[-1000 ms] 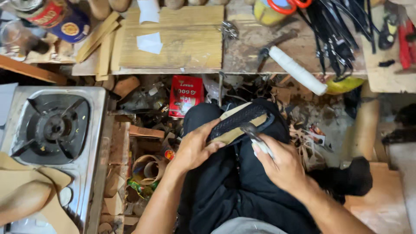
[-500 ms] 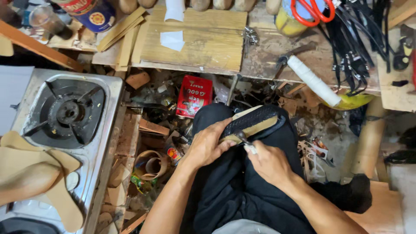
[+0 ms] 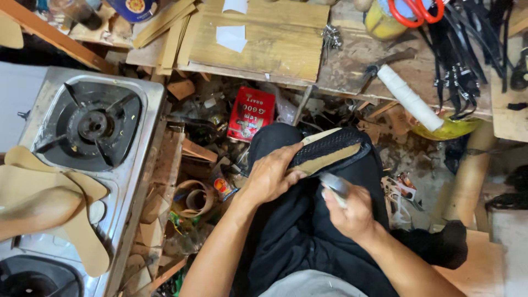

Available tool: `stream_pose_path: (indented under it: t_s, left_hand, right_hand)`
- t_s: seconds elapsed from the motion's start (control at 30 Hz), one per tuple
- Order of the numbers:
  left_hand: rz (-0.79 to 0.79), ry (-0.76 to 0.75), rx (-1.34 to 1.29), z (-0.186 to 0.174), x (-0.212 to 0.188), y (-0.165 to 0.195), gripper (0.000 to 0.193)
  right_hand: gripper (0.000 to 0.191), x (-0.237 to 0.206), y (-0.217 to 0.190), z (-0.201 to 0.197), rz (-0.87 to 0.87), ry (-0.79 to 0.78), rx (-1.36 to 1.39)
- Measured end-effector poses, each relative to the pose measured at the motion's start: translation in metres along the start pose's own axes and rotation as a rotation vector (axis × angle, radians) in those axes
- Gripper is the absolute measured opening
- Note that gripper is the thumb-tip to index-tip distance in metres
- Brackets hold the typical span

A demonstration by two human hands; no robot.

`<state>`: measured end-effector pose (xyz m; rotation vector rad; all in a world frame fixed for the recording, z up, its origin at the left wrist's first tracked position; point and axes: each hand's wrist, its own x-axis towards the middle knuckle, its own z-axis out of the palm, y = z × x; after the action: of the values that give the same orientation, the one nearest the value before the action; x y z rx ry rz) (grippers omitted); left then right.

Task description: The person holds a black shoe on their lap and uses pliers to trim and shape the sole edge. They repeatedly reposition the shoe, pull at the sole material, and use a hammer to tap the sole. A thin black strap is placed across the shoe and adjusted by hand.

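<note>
A shoe sole (image 3: 330, 149) with a black mesh edge and a tan face rests across my knee, over black trousers. My left hand (image 3: 270, 175) grips its near end, thumb on top. My right hand (image 3: 347, 210) is closed around a small metal blade tool (image 3: 333, 184), whose tip touches the sole's lower edge.
A steel gas stove (image 3: 93, 132) stands at the left with tan leather cutouts (image 3: 49, 203) lying on it. Ahead is a wooden workbench (image 3: 264, 41) with a white roll (image 3: 408, 98), red-handled scissors (image 3: 412, 12) and black straps (image 3: 467, 60). A red box (image 3: 251, 114) and scraps litter the floor.
The view has shifted, so the stove and bench sit lower and nearer. My right hand has drawn back toward me along the sole's edge with the tool. The left hand keeps its hold.
</note>
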<state>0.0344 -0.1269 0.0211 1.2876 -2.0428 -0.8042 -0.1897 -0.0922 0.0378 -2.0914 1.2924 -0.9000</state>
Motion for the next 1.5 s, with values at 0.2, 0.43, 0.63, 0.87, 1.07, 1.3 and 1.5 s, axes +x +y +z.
stream_pose_path:
  t_s: [0.2, 0.43, 0.63, 0.87, 1.07, 1.3, 1.5]
  left_hand:
    - [-0.010, 0.000, 0.007, 0.000, 0.000, -0.002, 0.069]
    - [0.017, -0.074, 0.009, -0.014, 0.004, 0.006, 0.073]
    - [-0.030, -0.327, 0.205, -0.002, 0.059, 0.014, 0.056]
    - [0.030, -0.500, 0.251, 0.053, 0.143, 0.051, 0.061]
    - [0.383, 0.090, -0.151, 0.006, 0.123, 0.067, 0.059]
    - [0.203, 0.331, -0.093, -0.005, 0.018, 0.046, 0.047]
    - [0.105, 0.124, 0.188, 0.019, -0.026, 0.017, 0.064]
  right_hand:
    - [0.015, -0.003, 0.000, 0.002, -0.057, -0.014, 0.048]
    - [0.022, -0.019, 0.022, 0.014, 0.130, -0.166, -0.115]
    - [0.013, -0.059, 0.034, 0.021, 0.052, -0.074, -0.039]
    - [0.029, -0.063, 0.032, 0.022, -0.081, 0.026, -0.013]
    - [0.023, -0.074, 0.039, 0.011, 0.125, 0.146, 0.056]
    - [0.025, -0.075, 0.040, 0.004, 0.562, 0.014, 0.364]
    - [0.034, -0.063, 0.016, 0.003, 0.527, -0.096, 0.268]
